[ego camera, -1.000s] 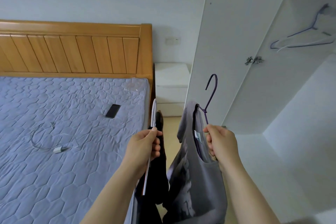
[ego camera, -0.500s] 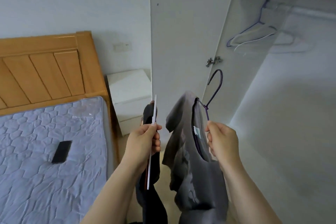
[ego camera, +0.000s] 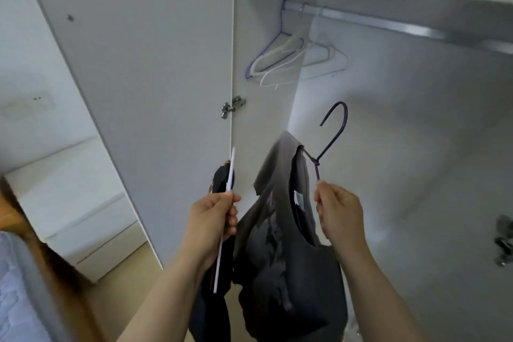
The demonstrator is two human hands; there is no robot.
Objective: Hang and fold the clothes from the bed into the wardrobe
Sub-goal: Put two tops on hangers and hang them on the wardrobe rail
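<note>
Left hand (ego camera: 212,221) pinches a white hanger (ego camera: 224,219) with a dark garment (ego camera: 213,311); right hand (ego camera: 340,212) grips the purple hanger (ego camera: 334,136) carrying a grey T-shirt (ego camera: 288,272).

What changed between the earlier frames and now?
The person turned from the bed to the open wardrobe, carrying both garments toward the rail and empty hangers, now in plain view. Nothing was taken or released: the left hand still grips the white hanger with the dark garment, the right hand still pinches the purple hanger bearing the grey T-shirt.
</note>
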